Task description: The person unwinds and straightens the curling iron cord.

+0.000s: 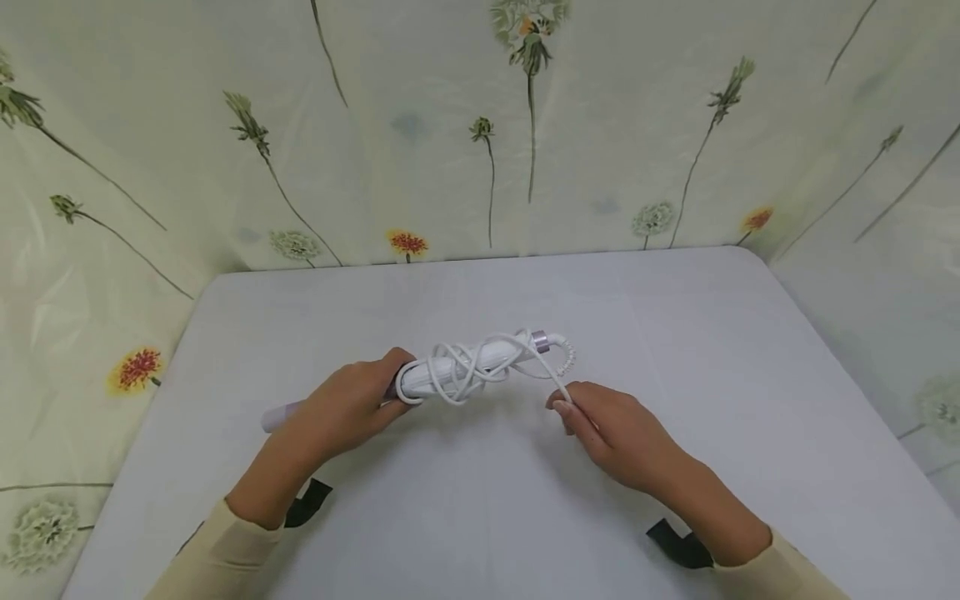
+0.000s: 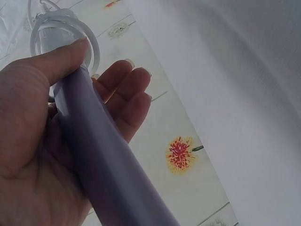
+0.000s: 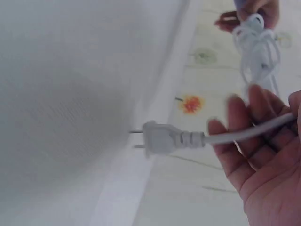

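Left hand (image 1: 348,408) curled around the lilac barrel of the curling wand (image 1: 457,367), held just above the table (image 1: 480,500), long axis running left to right. Right hand (image 1: 611,429) off the wand's right end, fingers pinching the white cord (image 1: 555,383), plug (image 3: 157,138) past them.

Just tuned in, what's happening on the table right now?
A person is working at a white table with a corded curling wand. The left hand grips the wand by its purple barrel, holding it just above the tabletop. Its white cord is looped in loose coils around the white handle. The right hand holds the free end of the cord, and the right wrist view shows the plug sticking out past the fingers, unplugged.
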### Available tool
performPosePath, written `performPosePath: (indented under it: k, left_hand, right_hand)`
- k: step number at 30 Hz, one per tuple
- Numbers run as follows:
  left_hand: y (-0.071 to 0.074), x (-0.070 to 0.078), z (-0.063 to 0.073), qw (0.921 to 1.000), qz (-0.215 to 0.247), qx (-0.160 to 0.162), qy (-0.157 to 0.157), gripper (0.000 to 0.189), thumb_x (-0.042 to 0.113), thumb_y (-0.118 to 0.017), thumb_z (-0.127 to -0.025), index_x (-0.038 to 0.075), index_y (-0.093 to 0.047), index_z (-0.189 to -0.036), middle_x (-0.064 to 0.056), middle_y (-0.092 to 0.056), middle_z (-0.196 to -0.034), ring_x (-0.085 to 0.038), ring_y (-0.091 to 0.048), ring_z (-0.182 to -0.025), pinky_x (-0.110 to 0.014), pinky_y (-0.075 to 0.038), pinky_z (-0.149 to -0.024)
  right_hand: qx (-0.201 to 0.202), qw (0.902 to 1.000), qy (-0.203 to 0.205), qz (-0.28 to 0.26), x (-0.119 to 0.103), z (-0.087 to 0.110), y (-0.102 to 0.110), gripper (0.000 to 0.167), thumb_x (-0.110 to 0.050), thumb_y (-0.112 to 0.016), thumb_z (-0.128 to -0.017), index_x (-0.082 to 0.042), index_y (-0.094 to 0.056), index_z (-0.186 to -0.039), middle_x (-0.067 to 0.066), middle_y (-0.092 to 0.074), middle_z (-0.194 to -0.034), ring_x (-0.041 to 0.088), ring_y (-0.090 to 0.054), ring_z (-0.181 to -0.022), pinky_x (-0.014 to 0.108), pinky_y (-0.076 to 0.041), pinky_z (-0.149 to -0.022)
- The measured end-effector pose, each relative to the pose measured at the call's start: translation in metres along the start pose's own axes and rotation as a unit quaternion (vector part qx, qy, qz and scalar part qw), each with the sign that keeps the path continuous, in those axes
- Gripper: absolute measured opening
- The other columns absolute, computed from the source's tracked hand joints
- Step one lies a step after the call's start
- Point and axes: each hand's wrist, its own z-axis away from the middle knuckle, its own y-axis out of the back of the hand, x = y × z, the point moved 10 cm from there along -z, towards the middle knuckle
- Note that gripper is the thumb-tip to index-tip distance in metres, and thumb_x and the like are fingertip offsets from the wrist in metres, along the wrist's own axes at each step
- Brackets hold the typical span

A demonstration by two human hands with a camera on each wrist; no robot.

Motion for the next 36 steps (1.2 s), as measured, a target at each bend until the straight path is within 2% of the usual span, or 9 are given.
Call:
performPosePath:
  k: [4, 8, 10, 13, 18, 22, 27, 31, 36]
  left_hand:
    - [0.001, 0.0, 0.003, 0.9999, -0.01, -0.002, 0.001, 0.039, 0.02, -0.079, -0.096, 0.012, -0.056, -0.126, -0.001, -0.073, -0.099, -0.013, -0.066, -0.08, -0.039, -0.057, -0.074]
    - [0.002, 0.006, 0.007, 0.9997, -0.022, -0.007, -0.008, 0.04, 0.021, -0.08, -0.095, 0.014, -0.056, -0.126, 0.001, -0.074, -0.101, -0.012, -0.067, -0.081, -0.039, -0.058, -0.076]
    - [0.003, 0.011, 0.01, 0.9996, -0.023, -0.013, -0.01, 0.041, 0.021, -0.081, -0.095, 0.015, -0.056, -0.128, 0.002, -0.074, -0.105, -0.012, -0.068, -0.084, -0.039, -0.059, -0.079]
    - [0.005, 0.016, 0.013, 0.9996, -0.019, -0.018, -0.009, 0.044, 0.021, -0.081, -0.094, 0.016, -0.055, -0.13, 0.002, -0.074, -0.11, -0.012, -0.07, -0.09, -0.039, -0.059, -0.084]
    - [0.015, 0.019, 0.018, 0.9999, -0.001, 0.001, -0.016, 0.044, 0.022, -0.079, -0.096, 0.015, -0.054, -0.132, 0.002, -0.073, -0.107, -0.011, -0.067, -0.085, -0.037, -0.058, -0.079]
    - [0.025, 0.007, 0.018, 0.9997, 0.005, 0.022, 0.005, 0.042, 0.024, -0.078, -0.097, 0.014, -0.055, -0.131, 0.003, -0.07, -0.1, -0.011, -0.059, -0.077, -0.035, -0.053, -0.071]
    - [0.028, -0.016, 0.02, 0.9986, 0.007, 0.027, 0.045, 0.041, 0.022, -0.078, -0.097, 0.011, -0.056, -0.13, -0.002, -0.07, -0.099, -0.015, -0.06, -0.077, -0.039, -0.053, -0.071]
    - [0.027, -0.033, 0.023, 0.9975, 0.001, 0.028, 0.065, 0.04, 0.022, -0.077, -0.097, 0.01, -0.056, -0.129, -0.005, -0.072, -0.1, -0.018, -0.062, -0.077, -0.042, -0.054, -0.072]
    - [0.019, -0.047, 0.026, 0.9964, -0.004, 0.019, 0.083, 0.04, 0.024, -0.077, -0.098, 0.01, -0.057, -0.13, -0.006, -0.073, -0.106, -0.019, -0.065, -0.083, -0.046, -0.056, -0.075]
  right_hand:
    - [0.069, 0.9966, 0.032, 0.033, -0.007, 0.002, 0.026, 0.011, -0.013, -0.057, -0.108, -0.012, -0.067, -0.104, -0.017, -0.042, -0.071, 0.0, -0.035, -0.059, 0.02, -0.036, -0.05]
    - [0.112, 0.9883, 0.048, 0.091, -0.011, 0.003, 0.05, 0.04, -0.037, -0.04, -0.115, -0.008, -0.065, -0.101, -0.014, -0.041, -0.069, 0.002, -0.033, -0.057, 0.021, -0.034, -0.049]
    - [0.12, 0.9862, 0.037, 0.108, -0.009, 0.001, 0.062, 0.033, -0.031, -0.046, -0.114, -0.007, -0.065, -0.102, -0.012, -0.039, -0.066, 0.004, -0.033, -0.055, 0.023, -0.034, -0.048]
    - [0.11, 0.9875, -0.02, 0.112, 0.004, -0.001, 0.072, 0.009, -0.016, -0.058, -0.108, -0.01, -0.063, -0.11, -0.012, -0.036, -0.064, 0.005, -0.03, -0.053, 0.025, -0.032, -0.047]
    - [0.043, 0.9899, -0.09, 0.1, 0.026, 0.001, 0.061, 0.011, -0.013, -0.061, -0.106, -0.015, -0.062, -0.117, -0.011, -0.035, -0.063, 0.007, -0.032, -0.052, 0.027, -0.034, -0.049]
    - [-0.014, 0.9922, -0.073, 0.1, 0.026, 0.008, 0.042, 0.012, -0.016, -0.062, -0.106, -0.017, -0.068, -0.117, -0.016, -0.046, -0.068, 0.006, -0.043, -0.06, 0.028, -0.042, -0.058]
    - [-0.044, 0.9934, -0.047, 0.095, 0.018, 0.021, 0.034, 0.012, -0.016, -0.067, -0.103, -0.021, -0.072, -0.113, -0.017, -0.067, -0.089, 0.004, -0.057, -0.075, 0.032, -0.053, -0.067]
    - [-0.036, 0.9959, -0.03, 0.077, 0.011, 0.033, 0.04, 0.014, -0.016, -0.069, -0.102, -0.026, -0.073, -0.111, -0.019, -0.069, -0.099, 0.0, -0.06, -0.082, 0.031, -0.056, -0.072]
    - [0.005, 0.9997, -0.002, -0.023, 0.002, 0.04, 0.059, 0.031, -0.001, -0.065, -0.101, -0.029, -0.071, -0.113, -0.022, -0.057, -0.085, -0.001, -0.047, -0.069, 0.02, -0.042, -0.059]
